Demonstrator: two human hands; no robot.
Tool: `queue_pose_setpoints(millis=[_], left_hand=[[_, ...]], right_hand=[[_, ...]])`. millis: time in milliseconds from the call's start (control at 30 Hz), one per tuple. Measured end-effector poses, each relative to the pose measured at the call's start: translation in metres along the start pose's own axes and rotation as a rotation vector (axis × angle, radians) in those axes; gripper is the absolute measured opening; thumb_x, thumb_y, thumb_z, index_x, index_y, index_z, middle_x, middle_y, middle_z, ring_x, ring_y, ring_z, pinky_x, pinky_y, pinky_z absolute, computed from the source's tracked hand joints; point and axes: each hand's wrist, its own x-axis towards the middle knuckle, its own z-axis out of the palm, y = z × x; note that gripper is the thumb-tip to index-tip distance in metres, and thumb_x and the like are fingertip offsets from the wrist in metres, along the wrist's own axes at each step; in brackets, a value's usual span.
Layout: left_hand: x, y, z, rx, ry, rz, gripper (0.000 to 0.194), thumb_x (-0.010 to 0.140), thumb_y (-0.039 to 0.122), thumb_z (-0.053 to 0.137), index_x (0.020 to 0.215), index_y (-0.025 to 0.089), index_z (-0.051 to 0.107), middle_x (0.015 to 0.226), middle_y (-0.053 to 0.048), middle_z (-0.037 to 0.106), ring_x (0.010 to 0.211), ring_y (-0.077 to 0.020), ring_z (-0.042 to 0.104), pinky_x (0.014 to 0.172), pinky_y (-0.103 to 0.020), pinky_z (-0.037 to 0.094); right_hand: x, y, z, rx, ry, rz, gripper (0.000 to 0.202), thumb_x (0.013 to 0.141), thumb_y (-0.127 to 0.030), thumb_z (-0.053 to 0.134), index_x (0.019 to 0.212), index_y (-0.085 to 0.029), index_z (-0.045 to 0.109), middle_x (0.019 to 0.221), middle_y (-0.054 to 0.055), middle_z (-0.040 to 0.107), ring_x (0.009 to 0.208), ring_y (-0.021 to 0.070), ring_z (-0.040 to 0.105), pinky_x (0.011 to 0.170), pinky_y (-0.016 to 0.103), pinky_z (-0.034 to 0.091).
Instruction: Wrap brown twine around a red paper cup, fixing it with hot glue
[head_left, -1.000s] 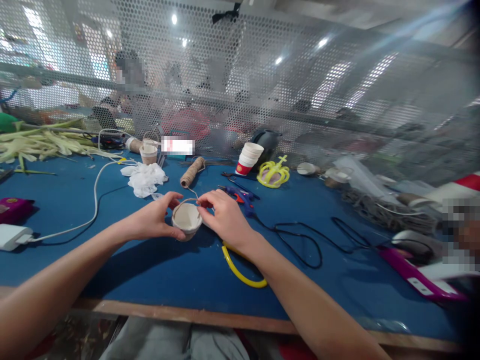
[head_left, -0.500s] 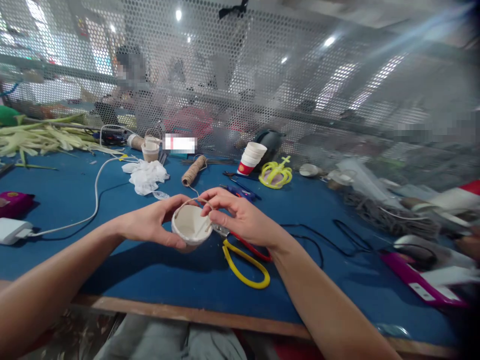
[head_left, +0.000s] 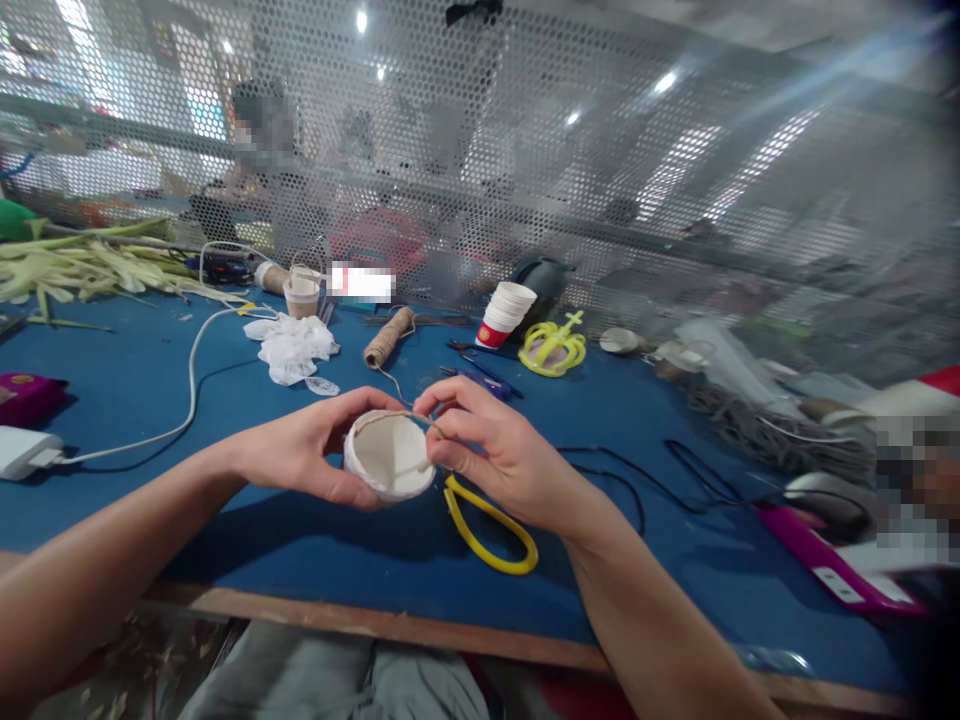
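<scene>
In the head view, my left hand (head_left: 300, 450) is closed round the side of a small paper cup (head_left: 386, 455), tilted so its pale inside faces me. A white wrapping shows along the cup's rim. With bent fingers pinched together, my right hand (head_left: 487, 440) grips a brown twine (head_left: 420, 413) at the cup's right rim. The twine runs along the far rim, and a strand leads back to a twine spool (head_left: 388, 338) lying behind the cup. Under and beside my right hand lies a yellow loop handle (head_left: 491, 548), probably of scissors; the rest is hidden.
White crumpled material (head_left: 292, 348) and a small handled cup (head_left: 302, 292) are at back left. Stacked paper cups (head_left: 506, 313), a yellow crown-shaped piece (head_left: 553, 350) and blue-handled pliers (head_left: 487, 382) lie behind. A white cable (head_left: 193, 370) crosses the left; a purple device (head_left: 814, 560) lies right.
My right hand has shifted slightly right and down, drawing the twine closer along the cup's far rim; the raised loop is gone. The red handle is now covered. My left hand keeps its hold.
</scene>
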Motion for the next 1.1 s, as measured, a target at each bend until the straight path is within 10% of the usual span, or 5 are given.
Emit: queue_pose_setpoints(millis=[600, 1100], left_hand=[[0.002, -0.002, 0.001, -0.319, -0.121, 0.0, 0.061, 0.06, 0.025, 0.069, 0.116, 0.019, 0.045, 0.105, -0.006, 0.057, 0.094, -0.0206, 0.054, 0.079, -0.028, 0.042], [0.007, -0.011, 0.021, -0.561, -0.317, -0.095, 0.057, 0.05, 0.03, 0.077, 0.1, 0.015, 0.056, 0.085, -0.004, 0.06, 0.073, -0.0158, 0.053, 0.068, -0.026, 0.044]], right_hand=[[-0.002, -0.002, -0.002, 0.109, 0.084, -0.001, 0.031, 0.088, -0.043, 0.034, 0.095, -0.02, 0.054, 0.094, 0.007, 0.055, 0.091, 0.0165, 0.052, 0.082, 0.032, 0.042], [0.006, -0.006, 0.019, 0.141, 0.205, 0.012, 0.005, 0.081, -0.019, 0.054, 0.078, -0.016, 0.058, 0.076, 0.004, 0.059, 0.072, 0.0116, 0.055, 0.066, 0.024, 0.046]])
